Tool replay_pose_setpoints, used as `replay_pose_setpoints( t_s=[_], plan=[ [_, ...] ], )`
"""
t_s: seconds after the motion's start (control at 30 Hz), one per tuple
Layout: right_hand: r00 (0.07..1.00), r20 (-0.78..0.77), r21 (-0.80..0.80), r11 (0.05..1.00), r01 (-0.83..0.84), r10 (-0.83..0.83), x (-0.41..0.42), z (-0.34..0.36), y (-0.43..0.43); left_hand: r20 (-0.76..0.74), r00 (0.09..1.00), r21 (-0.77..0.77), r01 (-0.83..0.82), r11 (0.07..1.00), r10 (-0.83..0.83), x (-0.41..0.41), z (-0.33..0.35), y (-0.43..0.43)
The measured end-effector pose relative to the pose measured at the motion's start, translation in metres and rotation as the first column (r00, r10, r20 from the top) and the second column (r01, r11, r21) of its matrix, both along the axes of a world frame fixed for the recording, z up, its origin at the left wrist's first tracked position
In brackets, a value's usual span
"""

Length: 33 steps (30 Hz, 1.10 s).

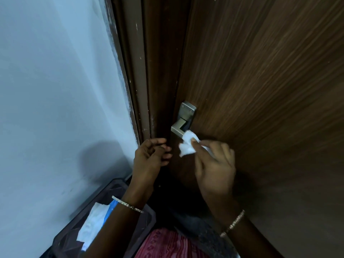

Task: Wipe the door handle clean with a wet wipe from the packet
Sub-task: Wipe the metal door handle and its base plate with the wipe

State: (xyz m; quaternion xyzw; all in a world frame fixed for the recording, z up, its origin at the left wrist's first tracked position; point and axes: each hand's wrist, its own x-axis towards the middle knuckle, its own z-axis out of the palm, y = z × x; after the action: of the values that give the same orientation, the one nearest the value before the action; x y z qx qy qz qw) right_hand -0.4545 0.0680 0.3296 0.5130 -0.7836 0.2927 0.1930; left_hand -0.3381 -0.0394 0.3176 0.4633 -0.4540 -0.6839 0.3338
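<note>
The door handle (179, 127) is a square-edged metal lever on a metal plate, fixed near the left edge of the brown wooden door (260, 75). That door fills most of the view, with its dark frame (147, 71) and a pale wall (55, 75) to the left. The lever looks rigid and firmly mounted, so it should take firm rubbing. It will probably swing down if pressed from above, and its smooth faces are likely to turn slick once damp.

Low at the left lies a dark case (119, 192). On it is a white and blue thing that I take to be the packet (96, 224), with a white sheet sticking up from it.

The left hand (150, 157) hovers beside the door's edge, below and left of the lever. Its fingers are loosely curled and it holds nothing. I cannot tell whether its fingertips touch the wood. It seems free to steady the lever.

The right hand (216, 164) is just below and right of the lever and pinches the wet wipe (187, 147) between thumb and fingers. The top of the bunched wipe sits against the lever's near end, though actual contact is hard to make out.

The wipe is light, limp and damp. It will crumple and slip rather than push, so it is best backed with flat fingers. Wrapping it round the bar and drawing it along should reach the corners and the underside.
</note>
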Motion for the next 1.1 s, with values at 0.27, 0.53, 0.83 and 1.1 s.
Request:
replay_pose_setpoints(
  t_s=[0.27, 0.53, 0.83, 1.1],
  plan=[
    [0.994, 0.022, 0.289, 0.953, 0.093, -0.104, 0.023, 0.023, -0.057, -0.002, 0.999, -0.019, -0.042, 0.999, 0.042, -0.003, 0.003, 0.003],
    [0.871, 0.491, 0.099, 0.995, -0.018, -0.033, -0.012, 0.019, 0.000, 0.035, 0.999, -0.007, 0.009, 1.000, -0.009, -0.004, -0.007, 0.001],
    [0.839, 0.543, -0.201, 0.967, 0.156, -0.022, -0.007, 0.015, 0.037, 0.142, 0.990, -0.246, 0.052, 0.968, -0.017, -0.008, 0.009, -0.005],
    [0.998, -0.056, -0.380, 0.925, -0.021, -0.001, -0.025, 0.036, -0.039, 0.238, 0.970, -0.418, 0.138, 0.898, -0.039, -0.013, 0.018, -0.002]
  ],
)
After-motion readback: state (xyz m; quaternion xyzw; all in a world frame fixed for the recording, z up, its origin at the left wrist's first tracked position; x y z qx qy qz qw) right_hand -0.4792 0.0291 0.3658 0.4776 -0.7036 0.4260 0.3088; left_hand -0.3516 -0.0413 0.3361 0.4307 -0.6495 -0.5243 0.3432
